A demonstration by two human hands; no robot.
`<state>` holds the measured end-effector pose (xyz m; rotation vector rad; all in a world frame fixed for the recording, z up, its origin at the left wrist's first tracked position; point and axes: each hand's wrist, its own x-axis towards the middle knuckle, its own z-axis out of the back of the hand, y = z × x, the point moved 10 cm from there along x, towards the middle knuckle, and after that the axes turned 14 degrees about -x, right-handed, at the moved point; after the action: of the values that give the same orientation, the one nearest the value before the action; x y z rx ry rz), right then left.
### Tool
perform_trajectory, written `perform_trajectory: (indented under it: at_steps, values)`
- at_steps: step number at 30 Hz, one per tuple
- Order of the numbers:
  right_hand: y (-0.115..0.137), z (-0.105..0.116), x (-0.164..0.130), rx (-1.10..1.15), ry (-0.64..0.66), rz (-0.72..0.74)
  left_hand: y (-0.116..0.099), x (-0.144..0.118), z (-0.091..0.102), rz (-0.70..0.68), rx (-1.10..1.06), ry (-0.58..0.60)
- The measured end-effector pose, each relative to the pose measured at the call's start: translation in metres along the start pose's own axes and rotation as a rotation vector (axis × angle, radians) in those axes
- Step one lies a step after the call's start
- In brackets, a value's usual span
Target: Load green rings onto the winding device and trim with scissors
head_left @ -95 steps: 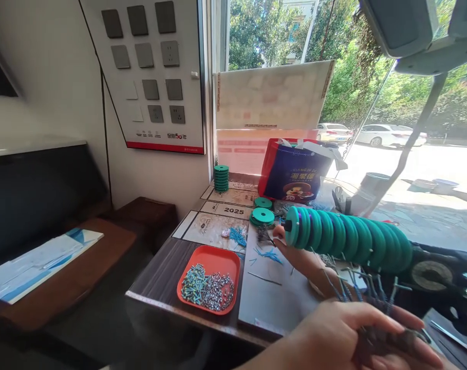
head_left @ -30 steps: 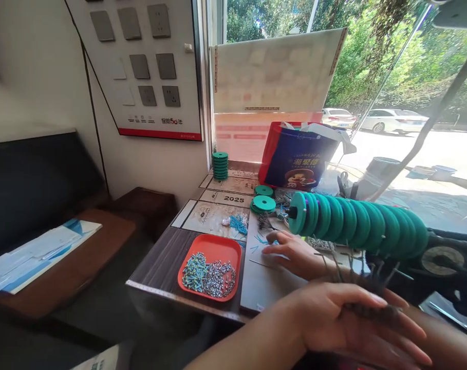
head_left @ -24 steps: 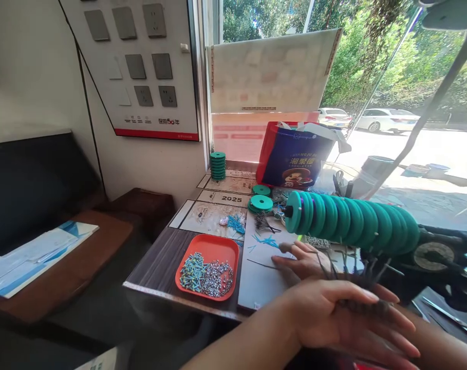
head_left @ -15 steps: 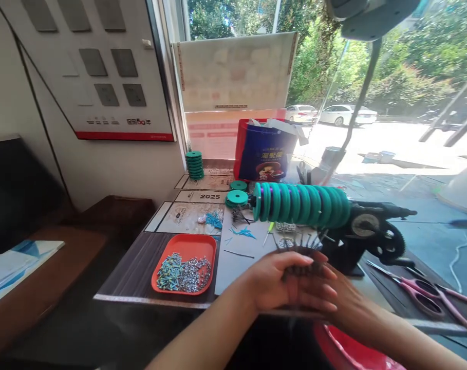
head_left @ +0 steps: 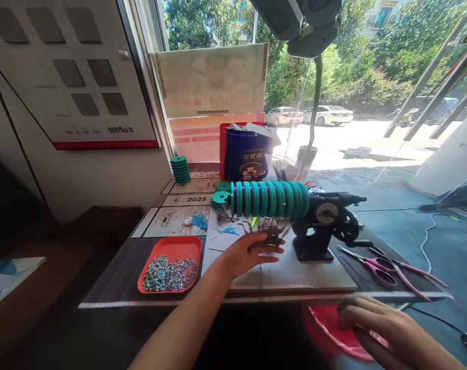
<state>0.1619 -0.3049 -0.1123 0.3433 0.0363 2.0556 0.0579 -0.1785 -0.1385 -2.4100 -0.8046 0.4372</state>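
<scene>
Table [head_left: 113, 280] of dark wood runs along a window, with a pale mat [head_left: 306, 272] laid over its middle. On the mat stands a black hand-crank machine [head_left: 325, 226], and a row of green discs [head_left: 269, 199] sits on its shaft, pointing left. A blue and red bag [head_left: 243, 156] stands behind it by the glass. Near the front edge lies an orange tray [head_left: 171, 249] holding a heap of small screws [head_left: 169, 268]. The left hand [head_left: 246, 252] hovers over the mat just under the discs, fingers spread, with a bundle of dark wire pieces [head_left: 272, 237] at its fingertips; whether it grips them I cannot tell. The right hand [head_left: 387, 329] is below the table edge, loosely open and holding nothing, over a red bowl [head_left: 329, 329]. Pink-handled scissors [head_left: 387, 267] lie right of the machine. A short stack of green discs [head_left: 180, 169] stands at the far left corner.
</scene>
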Motion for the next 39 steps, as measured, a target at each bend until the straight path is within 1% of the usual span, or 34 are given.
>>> perform_trajectory:
  at_steps: [2,4,6,8,10,12,14,16,18,20,22,24,25,28,30,31,33,34,35,37,39]
  values:
    - [0.004,0.001,0.022,0.033,-0.041,-0.068,-0.004,0.001,0.006,-0.013,0.017,-0.011]
    - [0.006,0.000,0.043,0.012,-0.103,-0.131,-0.008,0.000,0.009,-0.016,0.033,-0.017]
    - [0.009,-0.002,0.057,-0.070,-0.174,-0.149,-0.012,-0.004,0.011,-0.024,0.048,-0.027]
    - [0.015,-0.006,0.061,-0.209,-0.254,-0.116,-0.017,-0.010,0.015,-0.039,0.067,-0.052]
    - [0.021,-0.009,0.053,-0.351,-0.351,-0.069,-0.023,-0.018,0.020,-0.070,0.087,-0.094]
    - [0.024,-0.011,0.036,-0.444,-0.445,-0.046,-0.029,-0.026,0.025,-0.113,0.111,-0.147]
    - [0.020,-0.011,0.018,-0.471,-0.499,-0.074,-0.033,-0.034,0.029,-0.150,0.136,-0.200]
    - [0.014,-0.013,0.007,-0.455,-0.502,-0.125,-0.036,-0.040,0.030,-0.182,0.165,-0.248]
    - [0.013,-0.016,0.005,-0.426,-0.493,-0.138,-0.038,-0.045,0.032,-0.216,0.200,-0.295]
    - [0.016,-0.024,0.010,-0.409,-0.458,-0.102,-0.041,-0.050,0.035,-0.261,0.248,-0.348]
    - [0.020,-0.033,0.015,-0.405,-0.398,-0.054,-0.050,-0.059,0.040,-0.322,0.311,-0.410]
    - [0.023,-0.037,0.013,-0.406,-0.363,-0.004,-0.062,-0.075,0.044,-0.404,0.383,-0.478]
    - [0.024,-0.034,0.007,-0.404,-0.370,0.015,-0.069,-0.086,0.046,-0.446,0.418,-0.512]
    - [0.017,-0.016,-0.021,-0.374,-0.423,0.031,-0.082,-0.125,0.048,-0.542,0.513,-0.615]
    - [0.011,-0.005,-0.037,-0.350,-0.431,0.026,-0.079,-0.146,0.047,-0.566,0.578,-0.668]
    - [0.008,-0.002,-0.041,-0.333,-0.431,0.010,-0.074,-0.154,0.046,-0.561,0.624,-0.691]
    - [0.004,0.001,-0.039,-0.276,-0.421,-0.058,-0.059,-0.161,0.040,-0.512,0.881,-0.744]
    - [0.003,0.001,-0.034,-0.236,-0.420,-0.103,-0.049,-0.160,0.035,-0.481,1.026,-0.761]
    - [0.002,-0.001,-0.028,-0.188,-0.420,-0.153,-0.040,-0.157,0.028,-0.478,1.148,-0.753]
    - [0.002,-0.008,-0.014,-0.077,-0.429,-0.245,-0.022,-0.146,0.012,-0.492,1.322,-0.703]
    - [0.000,-0.023,-0.004,0.078,-0.396,-0.357,-0.005,-0.131,-0.001,-0.481,1.450,-0.626]
